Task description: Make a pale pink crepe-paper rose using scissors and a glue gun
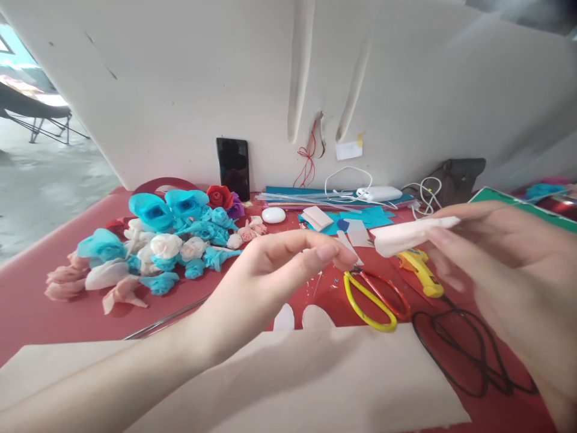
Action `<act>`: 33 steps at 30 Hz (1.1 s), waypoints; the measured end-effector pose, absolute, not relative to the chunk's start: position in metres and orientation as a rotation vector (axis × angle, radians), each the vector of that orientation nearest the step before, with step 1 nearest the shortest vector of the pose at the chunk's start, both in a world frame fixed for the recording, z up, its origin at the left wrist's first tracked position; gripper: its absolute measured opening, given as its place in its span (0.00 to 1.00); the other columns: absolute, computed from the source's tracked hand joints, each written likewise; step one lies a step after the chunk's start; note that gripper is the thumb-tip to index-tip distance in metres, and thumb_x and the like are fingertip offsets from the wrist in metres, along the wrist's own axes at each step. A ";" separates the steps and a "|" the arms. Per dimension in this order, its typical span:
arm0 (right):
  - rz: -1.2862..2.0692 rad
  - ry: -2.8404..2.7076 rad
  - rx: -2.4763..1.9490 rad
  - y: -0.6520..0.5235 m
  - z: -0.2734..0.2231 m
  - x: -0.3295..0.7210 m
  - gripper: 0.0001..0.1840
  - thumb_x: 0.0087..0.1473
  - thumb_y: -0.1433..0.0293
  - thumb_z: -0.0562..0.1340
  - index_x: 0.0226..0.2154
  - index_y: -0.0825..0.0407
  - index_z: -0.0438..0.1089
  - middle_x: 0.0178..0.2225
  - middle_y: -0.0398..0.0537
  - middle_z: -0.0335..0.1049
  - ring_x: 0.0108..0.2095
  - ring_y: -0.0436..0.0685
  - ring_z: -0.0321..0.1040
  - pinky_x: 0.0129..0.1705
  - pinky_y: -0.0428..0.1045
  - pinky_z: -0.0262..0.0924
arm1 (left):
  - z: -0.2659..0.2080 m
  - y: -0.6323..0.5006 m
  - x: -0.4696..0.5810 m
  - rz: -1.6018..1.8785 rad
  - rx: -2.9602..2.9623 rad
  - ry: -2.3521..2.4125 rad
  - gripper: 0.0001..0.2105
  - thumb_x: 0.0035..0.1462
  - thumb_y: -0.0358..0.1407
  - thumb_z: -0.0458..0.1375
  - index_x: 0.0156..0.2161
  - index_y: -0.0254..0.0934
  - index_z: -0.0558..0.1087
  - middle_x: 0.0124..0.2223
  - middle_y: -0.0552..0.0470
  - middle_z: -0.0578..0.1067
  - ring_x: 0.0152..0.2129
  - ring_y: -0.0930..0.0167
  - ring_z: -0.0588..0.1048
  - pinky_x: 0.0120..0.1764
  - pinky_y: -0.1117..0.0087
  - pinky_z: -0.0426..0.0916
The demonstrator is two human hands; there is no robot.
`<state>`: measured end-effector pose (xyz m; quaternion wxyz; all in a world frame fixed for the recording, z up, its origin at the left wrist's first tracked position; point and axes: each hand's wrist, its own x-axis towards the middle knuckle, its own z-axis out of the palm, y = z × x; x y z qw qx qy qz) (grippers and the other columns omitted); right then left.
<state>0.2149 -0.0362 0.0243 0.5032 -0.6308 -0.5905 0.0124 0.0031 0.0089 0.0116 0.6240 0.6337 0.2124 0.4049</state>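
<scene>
My right hand [496, 258] grips a rolled piece of pale pink crepe paper [396, 237] between thumb and fingers. A dark tip shows at the paper's left end. To the left of it, my left hand [288, 264] is closed in a pinch, thumb against the bent fingers; anything between them is too small or hidden to make out. Scissors [374, 307] with one yellow and one red handle lie below, between the hands. A yellow glue gun [421, 273] rests beneath my right hand. Two pale petal-shaped pieces [315, 317] lie by the large pale paper sheet [270, 385].
Blue, white, pink and red paper flowers [166, 246] are heaped on the red table [27, 300] at left. A phone [233, 168] leans against the white wall. Behind lie a white case [273, 215] and blue paper [367, 216]. A black cord [473, 349] coils at right.
</scene>
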 end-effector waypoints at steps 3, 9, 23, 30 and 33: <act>0.026 -1.411 -1.503 -0.036 0.025 0.213 0.08 0.45 0.60 0.63 0.29 0.45 0.69 0.24 0.37 0.68 0.20 0.44 0.62 0.17 0.38 0.54 | 0.012 0.009 0.003 0.921 1.476 0.507 0.12 0.60 0.36 0.49 0.31 0.42 0.75 0.34 0.65 0.75 0.36 0.83 0.71 0.42 0.89 0.62; -0.023 -1.428 -1.505 -0.036 0.025 0.211 0.07 0.46 0.61 0.62 0.28 0.45 0.69 0.25 0.37 0.69 0.21 0.45 0.62 0.17 0.38 0.54 | 0.014 0.008 0.003 0.888 1.477 0.505 0.11 0.59 0.34 0.51 0.27 0.39 0.73 0.31 0.63 0.73 0.32 0.84 0.70 0.39 0.89 0.61; 0.011 -1.338 -1.537 -0.036 0.030 0.195 0.06 0.43 0.62 0.62 0.26 0.46 0.69 0.25 0.38 0.69 0.22 0.49 0.62 0.26 0.44 0.60 | 0.015 0.005 -0.001 0.895 1.574 0.594 0.08 0.56 0.31 0.52 0.28 0.39 0.69 0.31 0.58 0.72 0.29 0.77 0.67 0.28 0.80 0.63; 0.016 -1.425 -1.520 -0.033 0.028 0.207 0.08 0.45 0.60 0.62 0.28 0.45 0.69 0.27 0.38 0.70 0.23 0.47 0.63 0.19 0.40 0.55 | 0.018 0.004 0.002 0.913 1.538 0.647 0.05 0.52 0.31 0.56 0.26 0.39 0.69 0.29 0.57 0.71 0.30 0.75 0.67 0.31 0.78 0.63; -0.001 -1.464 -1.521 -0.034 0.027 0.210 0.09 0.46 0.59 0.62 0.30 0.45 0.69 0.27 0.39 0.70 0.23 0.47 0.64 0.18 0.40 0.54 | 0.017 0.004 0.002 0.892 1.515 0.613 0.05 0.53 0.31 0.56 0.27 0.38 0.69 0.29 0.57 0.70 0.29 0.76 0.66 0.31 0.79 0.63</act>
